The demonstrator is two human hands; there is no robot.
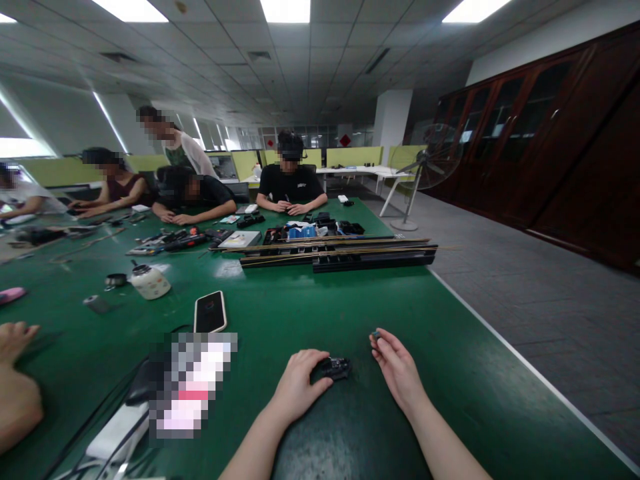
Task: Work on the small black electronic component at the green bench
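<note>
My left hand grips the left end of a small black plastic part lying on the green tabletop, between thumb and fingers. Fine detail on the part is too small to make out. To its right, my right hand is raised a little, with thumb and forefinger pinching a tiny teal-green piece. The two hands are apart, and the teal piece does not touch the black part.
A phone, a patterned jar and a grey cylinder lie left. Cables run past a white power strip. Another person's hand rests at the left edge. Long black rails with thin rods lie ahead; several people sit beyond.
</note>
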